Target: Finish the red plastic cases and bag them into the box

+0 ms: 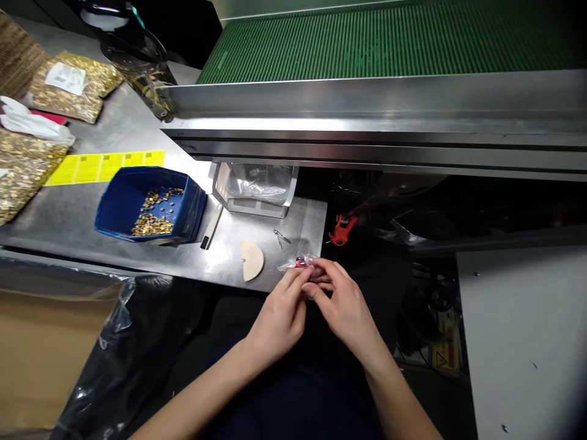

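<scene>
My left hand (282, 311) and my right hand (342, 302) meet at the front edge of the metal table. Between their fingertips is a small clear plastic bag (288, 266) with something red and dark in it, too small to name. Both hands are closed on the bag. Just beyond them lie a small pair of metal nippers (281, 237) and a pale half-round piece (252, 261). Farther left stands a blue bin (195, 211) with small brass-coloured parts (153, 224) in it.
A white-handled knife (211, 227) lies beside the bin. Behind it, a grey tray (257, 208) holds clear plastic bags. A metal rail (367, 104) fronts the green conveyor belt (367, 46). Bags of brass parts (68, 91) lie at left; a red air gun (343, 230) hangs right.
</scene>
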`<state>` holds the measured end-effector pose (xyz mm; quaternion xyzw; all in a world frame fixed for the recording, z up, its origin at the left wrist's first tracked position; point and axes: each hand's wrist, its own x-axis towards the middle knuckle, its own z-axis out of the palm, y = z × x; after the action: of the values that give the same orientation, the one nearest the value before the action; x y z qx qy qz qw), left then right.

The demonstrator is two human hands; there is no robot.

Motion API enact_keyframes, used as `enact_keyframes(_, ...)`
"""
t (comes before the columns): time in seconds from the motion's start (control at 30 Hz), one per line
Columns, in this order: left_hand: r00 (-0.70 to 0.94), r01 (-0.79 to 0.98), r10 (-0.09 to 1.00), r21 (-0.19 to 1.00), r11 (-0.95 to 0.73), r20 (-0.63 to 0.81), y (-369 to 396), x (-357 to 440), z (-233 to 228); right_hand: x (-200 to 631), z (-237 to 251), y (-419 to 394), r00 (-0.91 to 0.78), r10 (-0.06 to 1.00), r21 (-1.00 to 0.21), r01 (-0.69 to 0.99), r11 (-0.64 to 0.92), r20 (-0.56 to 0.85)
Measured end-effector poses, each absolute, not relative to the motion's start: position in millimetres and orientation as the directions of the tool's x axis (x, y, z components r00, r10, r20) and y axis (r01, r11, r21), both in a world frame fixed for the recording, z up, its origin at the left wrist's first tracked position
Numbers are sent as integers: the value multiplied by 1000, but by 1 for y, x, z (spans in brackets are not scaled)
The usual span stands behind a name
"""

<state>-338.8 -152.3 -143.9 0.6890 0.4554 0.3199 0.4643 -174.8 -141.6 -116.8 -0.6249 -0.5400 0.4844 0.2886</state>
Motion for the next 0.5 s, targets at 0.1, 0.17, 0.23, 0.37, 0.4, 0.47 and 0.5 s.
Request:
enact_keyframes(0.1, 440, 254, 898, 959, -121, -3, -154, -346, -152, -175, -119, -139, -141, 969, -830, 551, -91, -201)
enact_keyframes(0.17, 461, 206, 887, 975, -80, -24, -151, -350, -153, -177, -125, -137, -132, 985, -772, 635, -4, -113)
enact_keyframes(0.23, 453, 155, 889, 988, -1, -70, -146, -353, -151, -179, -131, -136, -83, 996, -725, 688, 39, -25)
enact_keyframes(0.37, 244, 112, 958, 986, 124, -149, -137, -363, -146, -175, -137, -133, 74, 996, -664, 747, -24, 48)
enact_keyframes(0.4, 184, 149, 972, 982, 118, -145, -136, -367, -147, -172, -136, -132, 107, 993, -649, 759, -49, 50)
enact_keyframes(0.47, 141, 253, 984, 965, 73, -112, -137, -372, -155, -164, -134, -129, 126, 991, -626, 777, -64, 54)
enact_keyframes(0.5, 165, 294, 982, 955, 39, -91, -137, -371, -161, -161, -133, -127, 117, 991, -623, 781, -55, 59)
